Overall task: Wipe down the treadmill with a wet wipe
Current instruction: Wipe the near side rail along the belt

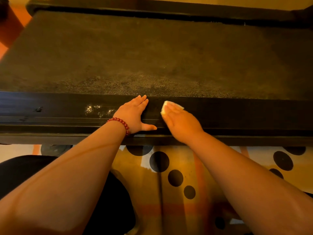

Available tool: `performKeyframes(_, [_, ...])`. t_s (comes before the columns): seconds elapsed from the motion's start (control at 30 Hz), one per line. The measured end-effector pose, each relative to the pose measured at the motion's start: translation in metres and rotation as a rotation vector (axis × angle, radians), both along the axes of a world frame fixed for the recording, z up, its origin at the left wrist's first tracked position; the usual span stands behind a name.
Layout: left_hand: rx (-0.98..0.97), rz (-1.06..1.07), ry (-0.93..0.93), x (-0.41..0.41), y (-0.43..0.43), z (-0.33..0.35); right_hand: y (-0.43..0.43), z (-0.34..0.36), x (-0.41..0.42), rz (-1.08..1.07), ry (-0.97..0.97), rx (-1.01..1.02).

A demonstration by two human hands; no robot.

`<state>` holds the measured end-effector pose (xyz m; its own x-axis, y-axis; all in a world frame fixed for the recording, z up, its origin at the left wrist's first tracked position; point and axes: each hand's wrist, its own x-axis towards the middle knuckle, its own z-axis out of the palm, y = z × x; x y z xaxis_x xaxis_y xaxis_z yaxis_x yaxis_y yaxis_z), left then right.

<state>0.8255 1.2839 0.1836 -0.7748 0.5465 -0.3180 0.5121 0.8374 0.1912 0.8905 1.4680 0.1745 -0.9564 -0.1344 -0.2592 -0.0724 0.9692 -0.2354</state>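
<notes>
The treadmill's dark belt [152, 53] fills the upper half of the view, dusty near its front edge. Its black ribbed side rail [237, 114] runs across the middle. My left hand [133, 114], with a red bead bracelet on the wrist, rests flat on the rail with fingers straight and thumb spread. Just to the right, my right hand [179, 121] presses a folded white wet wipe [171, 105] onto the rail; the wipe shows past my fingertips. The right hand is motion-blurred.
White dusty specks [96, 110] mark the rail left of my left hand. Below the treadmill lies a patterned rug [186, 175] with black dots. A black cushion or seat [25, 170] sits at the lower left.
</notes>
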Motion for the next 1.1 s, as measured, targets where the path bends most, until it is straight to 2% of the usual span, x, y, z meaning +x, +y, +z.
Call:
performKeyframes(0.1, [-0.001,-0.004,-0.003,0.000,0.000,0.000,0.002,0.004,0.005,0.099,-0.014,-0.016])
performKeyframes(0.23, [0.010,0.000,-0.002,-0.001,-0.001,-0.002,0.023,0.000,-0.008,-0.172,0.040,-0.010])
performKeyframes(0.3, [0.009,0.001,-0.007,-0.002,-0.001,-0.002,0.012,0.001,-0.012,-0.220,0.033,-0.009])
performKeyframes(0.47, [0.005,-0.006,-0.005,-0.003,-0.001,-0.001,0.007,0.010,-0.003,0.092,-0.009,-0.009])
performKeyframes(0.67, [0.012,-0.004,-0.003,-0.003,-0.001,-0.001,0.028,0.005,-0.016,-0.193,0.027,-0.008])
performKeyframes(0.83, [0.012,0.001,-0.007,-0.003,-0.001,-0.003,-0.001,0.008,-0.017,0.057,-0.014,-0.045])
performKeyframes(0.9, [0.011,-0.005,-0.008,-0.004,-0.001,-0.002,0.010,0.005,-0.019,-0.002,0.013,-0.036])
performKeyframes(1.03, [0.004,-0.004,-0.007,-0.005,-0.001,-0.002,0.011,0.000,-0.025,-0.266,0.055,-0.025])
performKeyframes(1.1, [0.002,-0.006,-0.003,-0.004,-0.001,-0.002,-0.004,0.001,-0.030,-0.266,0.063,-0.036])
